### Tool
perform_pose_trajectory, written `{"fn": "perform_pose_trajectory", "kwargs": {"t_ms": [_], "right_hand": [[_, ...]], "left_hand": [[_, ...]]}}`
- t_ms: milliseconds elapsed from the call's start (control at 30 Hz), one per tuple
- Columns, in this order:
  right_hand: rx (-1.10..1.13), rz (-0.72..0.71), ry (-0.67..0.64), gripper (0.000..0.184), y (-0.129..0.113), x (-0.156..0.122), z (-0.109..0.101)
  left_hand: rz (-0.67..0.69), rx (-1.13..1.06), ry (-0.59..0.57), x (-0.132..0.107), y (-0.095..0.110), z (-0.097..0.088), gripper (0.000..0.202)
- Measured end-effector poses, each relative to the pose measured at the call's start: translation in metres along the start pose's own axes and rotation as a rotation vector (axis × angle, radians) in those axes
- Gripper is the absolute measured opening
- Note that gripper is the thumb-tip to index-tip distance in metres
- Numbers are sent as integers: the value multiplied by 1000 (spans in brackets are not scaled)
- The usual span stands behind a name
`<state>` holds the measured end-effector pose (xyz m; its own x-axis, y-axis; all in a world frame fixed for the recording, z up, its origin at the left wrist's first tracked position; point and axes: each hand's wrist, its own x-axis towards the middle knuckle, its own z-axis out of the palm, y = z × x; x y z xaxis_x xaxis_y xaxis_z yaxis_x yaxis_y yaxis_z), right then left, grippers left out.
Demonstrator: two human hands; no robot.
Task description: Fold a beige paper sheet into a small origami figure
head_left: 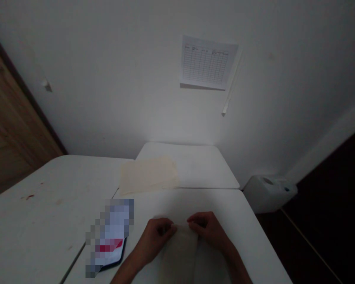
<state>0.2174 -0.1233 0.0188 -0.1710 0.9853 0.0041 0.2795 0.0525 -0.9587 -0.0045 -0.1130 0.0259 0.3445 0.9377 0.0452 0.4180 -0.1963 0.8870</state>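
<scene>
A pale, thin sheet [179, 256], cloth or paper, lies toward me at the table's near side and runs out of the bottom of the view. My left hand [157, 236] pinches its far left corner between thumb and fingers. At the far right corner my right hand [208, 230] holds the same sheet in a similar pinch. Both hands stay close to the white tabletop. Farther back, a cream-coloured flat sheet [149, 173] lies across the seam between table sections.
Left of my hands lies a phone [114, 236], its screen blurred out. The white table [41, 205] has reddish marks. A printed chart [208, 63] hangs on the wall. A white plastic container [268, 193] stands beyond the right edge, with a wooden panel [14, 110] at left.
</scene>
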Motion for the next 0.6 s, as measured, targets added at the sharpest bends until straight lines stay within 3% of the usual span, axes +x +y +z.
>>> {"fn": "perform_pose_trajectory", "kwargs": {"t_ms": [133, 233, 333, 433, 533, 600], "right_hand": [[22, 17, -101, 29, -3, -3, -1], [13, 14, -60, 29, -2, -1, -1], [27, 6, 163, 36, 1, 5, -7], [135, -15, 498, 46, 5, 9, -14], [167, -56, 764, 44, 6, 8, -15], [65, -108, 787, 38, 5, 6, -9]], "left_hand": [[-1, -14, -7, 1, 0, 1, 33], [24, -7, 40, 2, -4, 1, 28], [64, 11, 291, 3, -8, -2, 29], [115, 41, 543, 2, -11, -7, 32], [73, -24, 536, 2, -12, -9, 27], [1, -148, 469, 2, -12, -7, 30]]}}
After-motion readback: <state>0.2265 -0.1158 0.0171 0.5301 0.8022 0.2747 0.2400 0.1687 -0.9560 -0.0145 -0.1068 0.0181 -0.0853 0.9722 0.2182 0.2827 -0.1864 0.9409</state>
